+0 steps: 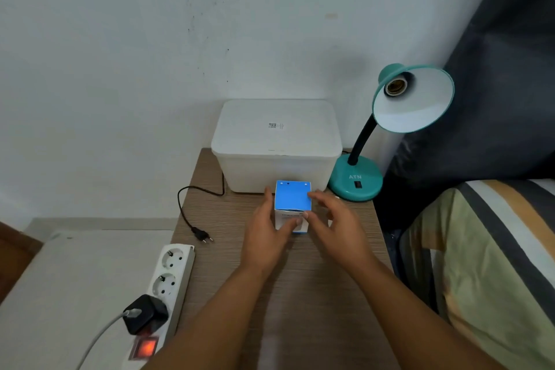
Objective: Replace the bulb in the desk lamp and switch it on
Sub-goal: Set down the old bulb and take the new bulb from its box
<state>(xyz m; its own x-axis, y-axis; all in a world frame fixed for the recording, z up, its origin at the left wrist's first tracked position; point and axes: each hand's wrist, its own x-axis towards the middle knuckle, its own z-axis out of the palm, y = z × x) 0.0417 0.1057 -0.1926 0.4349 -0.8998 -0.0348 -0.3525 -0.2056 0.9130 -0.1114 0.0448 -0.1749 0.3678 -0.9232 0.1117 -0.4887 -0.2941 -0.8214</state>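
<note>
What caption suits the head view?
Left hand holds blue-topped cardboard box on wooden table, right hand touching it; teal desk lamp socket empty.

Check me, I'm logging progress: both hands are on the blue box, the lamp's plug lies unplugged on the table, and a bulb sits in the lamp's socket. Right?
No: the head view shows the socket empty. Otherwise right: left hand and right hand on the blue box, plug unplugged on the table.

Light: was soft and a bit dim.
Shadows: a faint gray one lay on the wall beside the desk lamp.
Glow: the power strip switch shone orange.
Edges: were bent, slightly blurry.
</note>
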